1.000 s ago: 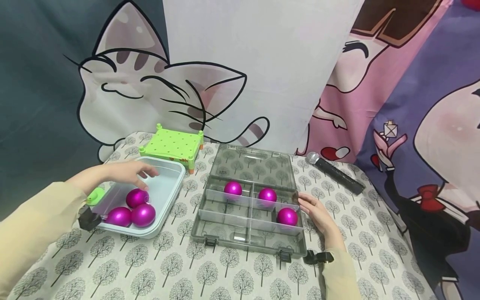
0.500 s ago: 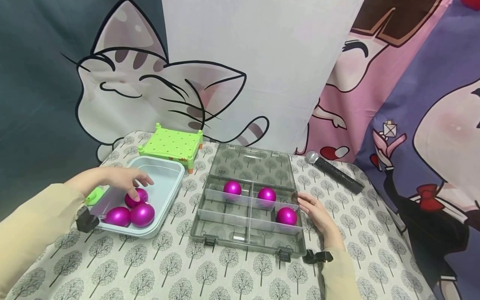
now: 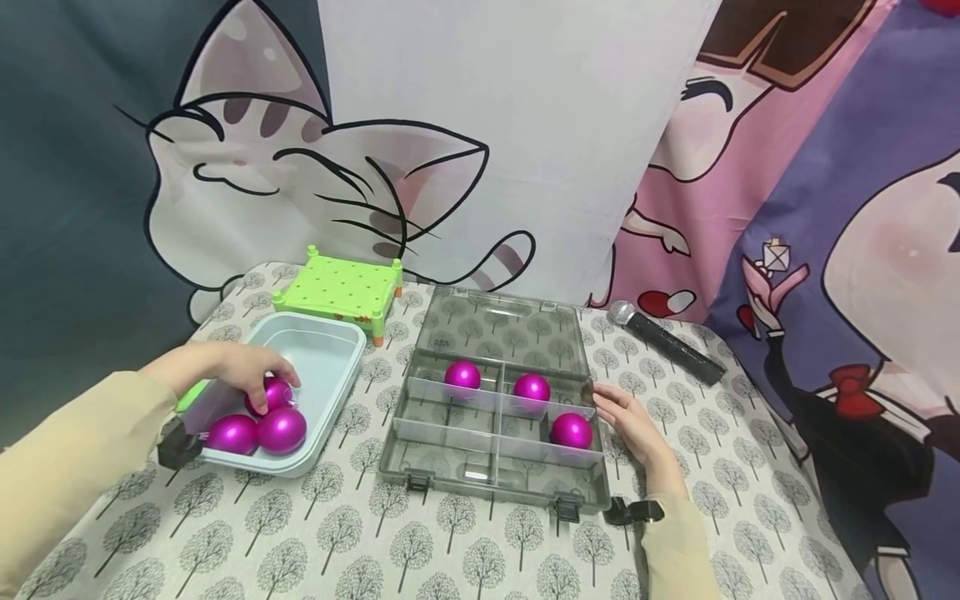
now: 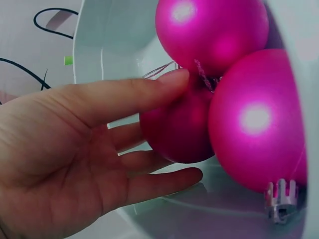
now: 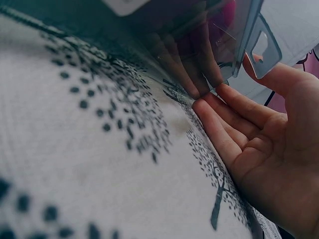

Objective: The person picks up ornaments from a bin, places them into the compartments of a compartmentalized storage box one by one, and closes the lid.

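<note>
In the pale blue tub (image 3: 330, 354) lie three shiny magenta Christmas baubles. My left hand (image 3: 243, 365) reaches in from the left and holds the rear bauble (image 4: 174, 134), thumb on one side and fingers round the other. The two other baubles, one left (image 3: 232, 435) and one right (image 3: 282, 431), rest against it. My right hand (image 3: 636, 427) touches the right side of a smoky clear divided box (image 3: 442, 457) with straight fingers. Its lid lies back. Inside it, one bauble (image 3: 462, 376) sits back left, another (image 3: 532, 390) back right, a third (image 3: 572, 430) middle right.
Behind the tub stands a small lime-green toy table (image 3: 341, 287) with orange feet. A black microphone (image 3: 671, 346) lies at the back right. Two dark latches, one of them the right latch (image 3: 567, 509), hang at the box's front. The tablecloth (image 3: 330, 533) has a tree print.
My left hand has lowered into the tub and its fingers have come round the rear bauble. The right hand stays at the box's side. The head view has shifted slightly.
</note>
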A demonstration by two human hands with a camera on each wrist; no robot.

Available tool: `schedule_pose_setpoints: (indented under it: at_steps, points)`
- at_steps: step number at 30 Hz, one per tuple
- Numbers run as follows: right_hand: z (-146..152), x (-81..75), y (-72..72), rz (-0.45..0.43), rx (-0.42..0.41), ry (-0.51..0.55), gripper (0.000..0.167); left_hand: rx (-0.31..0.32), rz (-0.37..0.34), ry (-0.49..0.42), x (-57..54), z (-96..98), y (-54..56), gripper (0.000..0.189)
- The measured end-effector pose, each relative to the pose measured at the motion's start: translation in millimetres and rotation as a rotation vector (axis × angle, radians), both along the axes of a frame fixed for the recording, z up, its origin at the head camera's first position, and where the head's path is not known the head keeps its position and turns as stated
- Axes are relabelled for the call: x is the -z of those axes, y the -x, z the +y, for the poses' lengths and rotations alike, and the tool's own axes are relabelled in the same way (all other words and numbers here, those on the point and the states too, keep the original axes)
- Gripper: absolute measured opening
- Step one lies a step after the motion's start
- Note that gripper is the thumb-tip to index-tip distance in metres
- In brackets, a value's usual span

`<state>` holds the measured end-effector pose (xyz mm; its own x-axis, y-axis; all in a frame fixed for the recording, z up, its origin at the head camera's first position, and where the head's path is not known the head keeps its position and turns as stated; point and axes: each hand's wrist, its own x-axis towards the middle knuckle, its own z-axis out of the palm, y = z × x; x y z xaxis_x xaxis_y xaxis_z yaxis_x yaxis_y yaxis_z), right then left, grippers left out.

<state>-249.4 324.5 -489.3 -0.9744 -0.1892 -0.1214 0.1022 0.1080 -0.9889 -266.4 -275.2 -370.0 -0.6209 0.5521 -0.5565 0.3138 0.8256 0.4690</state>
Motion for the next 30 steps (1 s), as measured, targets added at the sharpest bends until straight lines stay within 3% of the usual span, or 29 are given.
schedule_pose_setpoints:
  at_steps: [8, 15, 30]
  points:
    - [-1, -0.9, -0.1, 0.005, -0.019, 0.013, 0.054, -0.024, 0.005, 0.003, -1.3, -1.8, -2.6, 0.050]
    - [-2, -0.1, 0.4, -0.006, -0.008, 0.023, 0.055, -0.063, 0.122, -0.032, -8.9, 1.6, -6.6, 0.054]
    - [-1, 0.0, -0.2, 0.012, -0.022, 0.034, 0.054, 0.017, 0.280, -0.112, -30.7, 20.3, -10.7, 0.057]
